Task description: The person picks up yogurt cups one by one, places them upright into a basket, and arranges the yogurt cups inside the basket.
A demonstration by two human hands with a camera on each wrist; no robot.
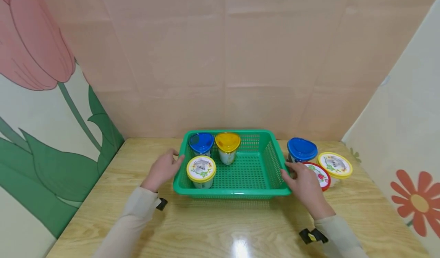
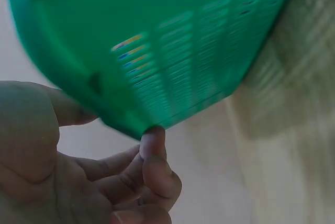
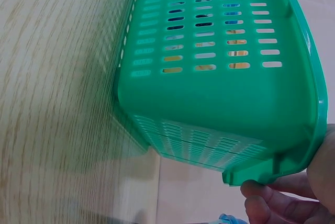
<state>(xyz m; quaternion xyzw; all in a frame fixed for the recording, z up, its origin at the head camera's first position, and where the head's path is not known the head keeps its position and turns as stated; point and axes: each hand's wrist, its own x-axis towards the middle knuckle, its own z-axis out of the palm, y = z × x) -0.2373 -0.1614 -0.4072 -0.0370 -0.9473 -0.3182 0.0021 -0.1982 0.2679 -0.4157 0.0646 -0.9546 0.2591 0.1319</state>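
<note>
A green plastic basket (image 1: 233,192) with slotted sides sits on the table between my hands. My left hand (image 1: 164,169) grips its left rim, thumb at the edge and fingertips curled beneath, as the left wrist view shows. At the right rim my right hand (image 1: 306,183) holds on, fingers bent under the lip in the right wrist view. Inside the basket, toward its left, stand a blue-lidded cup (image 1: 201,142), a yellow-lidded cup (image 1: 228,145) beside it, and a tub with a white, yellow-rimmed lid (image 1: 201,169) in front.
Right of the basket stand another blue-lidded cup (image 1: 302,149), a tub with a red-rimmed lid (image 1: 321,176) partly behind my right hand, and one with a yellow-rimmed lid (image 1: 335,164). A pink covered wall (image 1: 223,59) rises behind the wooden table (image 1: 206,227).
</note>
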